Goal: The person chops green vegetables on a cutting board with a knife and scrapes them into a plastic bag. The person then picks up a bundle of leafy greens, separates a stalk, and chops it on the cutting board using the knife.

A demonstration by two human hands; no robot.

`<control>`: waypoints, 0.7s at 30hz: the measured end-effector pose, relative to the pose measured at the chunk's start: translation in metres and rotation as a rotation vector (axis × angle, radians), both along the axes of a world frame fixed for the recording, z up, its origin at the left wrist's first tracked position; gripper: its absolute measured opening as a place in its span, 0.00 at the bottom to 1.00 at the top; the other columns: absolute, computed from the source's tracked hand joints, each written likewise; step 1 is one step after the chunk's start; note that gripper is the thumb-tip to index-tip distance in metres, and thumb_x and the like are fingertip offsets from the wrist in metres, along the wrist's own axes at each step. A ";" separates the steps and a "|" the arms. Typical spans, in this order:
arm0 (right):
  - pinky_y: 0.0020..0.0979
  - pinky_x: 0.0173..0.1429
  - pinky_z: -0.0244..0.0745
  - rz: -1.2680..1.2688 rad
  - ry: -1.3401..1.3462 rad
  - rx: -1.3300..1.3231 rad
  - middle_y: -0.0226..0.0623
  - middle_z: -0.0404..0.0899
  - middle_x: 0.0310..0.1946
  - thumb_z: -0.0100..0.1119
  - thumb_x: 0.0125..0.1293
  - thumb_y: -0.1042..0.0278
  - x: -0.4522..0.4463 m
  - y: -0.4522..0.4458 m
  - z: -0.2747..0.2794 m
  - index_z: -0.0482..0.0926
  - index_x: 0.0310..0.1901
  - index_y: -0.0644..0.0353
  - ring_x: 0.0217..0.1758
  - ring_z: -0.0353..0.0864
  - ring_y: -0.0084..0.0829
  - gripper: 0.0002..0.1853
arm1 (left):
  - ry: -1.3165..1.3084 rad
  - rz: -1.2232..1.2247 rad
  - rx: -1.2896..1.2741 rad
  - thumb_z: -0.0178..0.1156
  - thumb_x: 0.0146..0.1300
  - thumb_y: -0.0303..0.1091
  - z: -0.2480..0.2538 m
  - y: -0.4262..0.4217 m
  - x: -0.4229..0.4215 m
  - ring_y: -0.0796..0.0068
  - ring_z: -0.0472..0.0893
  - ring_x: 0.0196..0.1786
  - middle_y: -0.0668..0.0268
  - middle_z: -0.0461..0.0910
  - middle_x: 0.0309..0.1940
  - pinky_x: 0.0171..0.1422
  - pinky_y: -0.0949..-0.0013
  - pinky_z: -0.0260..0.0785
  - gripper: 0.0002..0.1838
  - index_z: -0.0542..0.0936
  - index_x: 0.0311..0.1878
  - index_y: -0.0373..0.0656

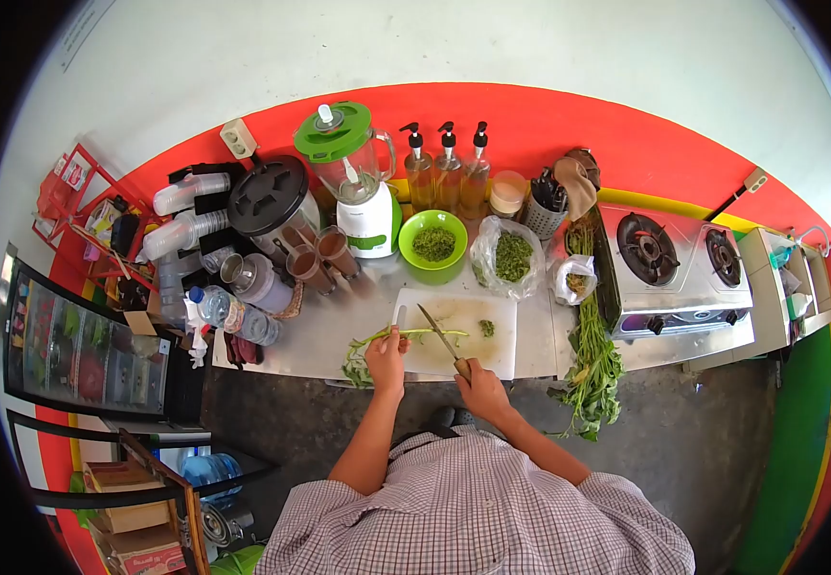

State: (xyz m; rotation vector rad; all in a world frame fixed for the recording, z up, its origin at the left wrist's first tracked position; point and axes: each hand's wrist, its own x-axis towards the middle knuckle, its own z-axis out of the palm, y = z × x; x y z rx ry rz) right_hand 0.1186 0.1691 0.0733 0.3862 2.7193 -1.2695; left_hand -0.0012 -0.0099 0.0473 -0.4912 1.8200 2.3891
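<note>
A leafy green stalk [420, 332] lies across the white cutting board [501, 359], its leaves hanging past the board's left side. My left hand [387, 362] is closed around this stalk near the board's left edge. In my right hand [482, 391] is the handle of a knife [439, 333], its blade slanting up and left over the stalk. A small heap of chopped greens [487, 328] sits on the board, right of the blade. Behind the board stands a lime-green bowl [432, 271] with chopped greens, beside a clear plastic bag [484, 264] of more greens.
A bundle of leafy stalks [592, 364] hangs over the counter's front edge, left of the gas stove [683, 297]. At the back are a blender [367, 220] and several pump bottles [448, 177]. Brown cups [312, 268] and a water bottle [228, 311] crowd the left side.
</note>
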 end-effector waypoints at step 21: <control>0.54 0.46 0.78 0.138 0.203 -0.049 0.58 0.85 0.37 0.62 0.70 0.59 -0.007 -0.003 -0.004 0.71 0.57 0.62 0.41 0.84 0.62 0.21 | -0.030 0.064 -0.145 0.70 0.70 0.41 0.003 -0.001 -0.009 0.84 0.80 0.34 0.71 0.87 0.34 0.36 0.76 0.69 0.13 0.85 0.40 0.40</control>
